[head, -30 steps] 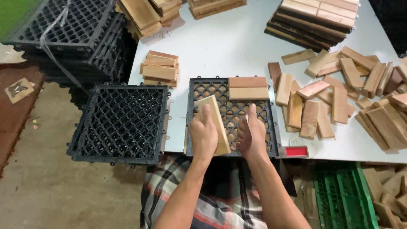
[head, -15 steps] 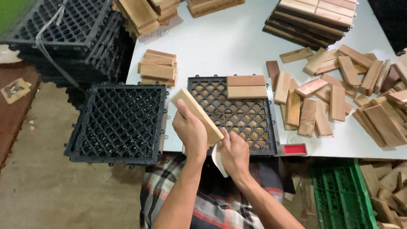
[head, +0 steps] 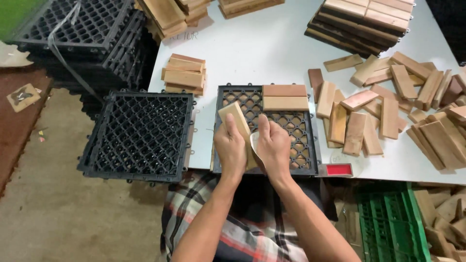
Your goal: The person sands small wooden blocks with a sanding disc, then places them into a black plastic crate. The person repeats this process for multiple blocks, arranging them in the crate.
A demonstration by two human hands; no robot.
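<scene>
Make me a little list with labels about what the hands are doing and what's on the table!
left hand: holds a wooden slat tilted over the black grid tile
right hand: presses a small pale sheet against the slat
on the tile: two slats at its far right corner
right of the tile: loose slat pile
left of the tile: bare grid tile overhanging the white table

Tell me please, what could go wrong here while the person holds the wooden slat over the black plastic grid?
1. The left hand grips the pale wooden slat only at its lower part; the far end may tip and knock the two wooden slats already seated in the black plastic grid tile.
2. The right hand presses a small white sheet against the slat; fingers may catch a splinter.
3. The second black grid tile overhangs the white table and could slide off.
</scene>
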